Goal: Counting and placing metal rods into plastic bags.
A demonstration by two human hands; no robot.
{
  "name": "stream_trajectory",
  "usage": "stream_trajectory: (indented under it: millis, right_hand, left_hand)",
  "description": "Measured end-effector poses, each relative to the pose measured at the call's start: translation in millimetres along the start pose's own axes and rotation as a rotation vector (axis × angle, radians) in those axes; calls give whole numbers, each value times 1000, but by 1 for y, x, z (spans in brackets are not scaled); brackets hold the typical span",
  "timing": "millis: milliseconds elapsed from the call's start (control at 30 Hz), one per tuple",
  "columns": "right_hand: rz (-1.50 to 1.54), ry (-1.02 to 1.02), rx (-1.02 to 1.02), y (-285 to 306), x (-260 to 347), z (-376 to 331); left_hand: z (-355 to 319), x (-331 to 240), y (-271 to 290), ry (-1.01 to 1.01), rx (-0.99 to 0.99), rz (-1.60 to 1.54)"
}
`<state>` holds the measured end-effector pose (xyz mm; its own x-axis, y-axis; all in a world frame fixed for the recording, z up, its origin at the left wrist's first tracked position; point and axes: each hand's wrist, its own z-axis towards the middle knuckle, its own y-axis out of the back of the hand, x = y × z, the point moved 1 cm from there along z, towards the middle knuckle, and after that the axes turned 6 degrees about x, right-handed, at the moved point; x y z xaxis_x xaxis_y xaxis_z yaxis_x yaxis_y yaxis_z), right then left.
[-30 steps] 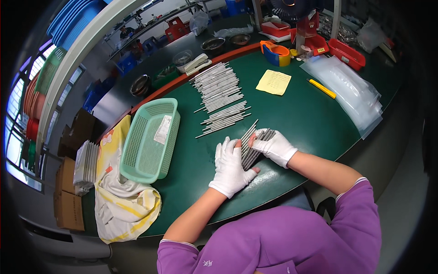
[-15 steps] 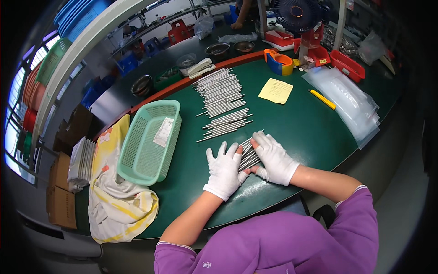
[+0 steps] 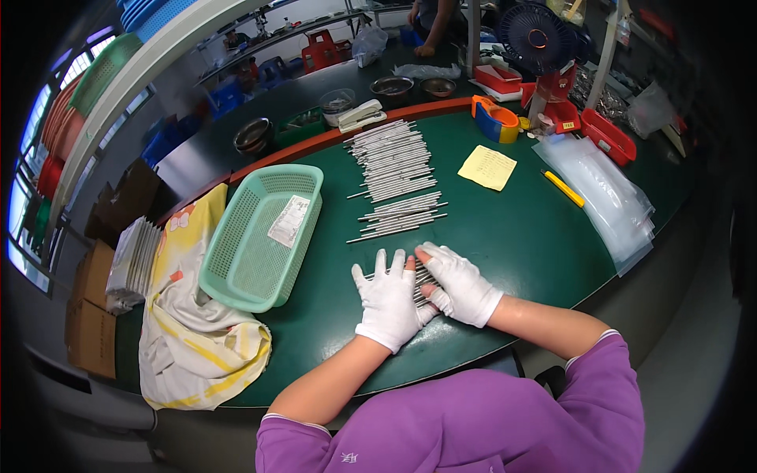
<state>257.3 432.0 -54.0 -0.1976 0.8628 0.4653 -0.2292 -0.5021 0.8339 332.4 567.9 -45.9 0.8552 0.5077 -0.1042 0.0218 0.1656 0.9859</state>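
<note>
A small batch of thin metal rods (image 3: 421, 277) lies on the green table in front of me, mostly covered by my hands. Over its left side rests my left hand (image 3: 388, 303), white-gloved, flat with its fingers spread. My right hand (image 3: 464, 290), in a white glove with bare thumb and index tips, lies across the right side with fingers stretched and thumb apart. Beyond them a small group of rods (image 3: 402, 217) lies side by side. A larger row of rods (image 3: 390, 162) extends farther back.
A green mesh basket (image 3: 211, 272) with a paper label stands left, beside a yellow-and-white cloth (image 3: 193, 355). To the right are a yellow note (image 3: 487, 168), a yellow cutter (image 3: 563, 189), clear plastic bags (image 3: 603, 201) and a tape dispenser (image 3: 495, 122). A person's arm (image 3: 438, 27) shows across the table.
The rods under my hands have turned from a steep slant to lying more crosswise. My right hand has shifted left, closer over them, and the view has moved slightly.
</note>
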Motion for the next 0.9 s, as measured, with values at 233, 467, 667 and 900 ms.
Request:
stream_trajectory:
  millis: [233, 467, 667, 900]
  right_hand:
    - [15, -78, -105, 19, -15, 39]
    - [-437, 1, 191, 16, -63, 111]
    - [-495, -55, 228, 23, -70, 118]
    - [-370, 179, -217, 18, -79, 96]
  left_hand:
    - [-3, 2, 6, -31, 90, 2]
    - [-2, 0, 7, -62, 100, -3]
    - [-10, -2, 17, 66, 176, -9]
    - [-7, 4, 2, -11, 140, -26]
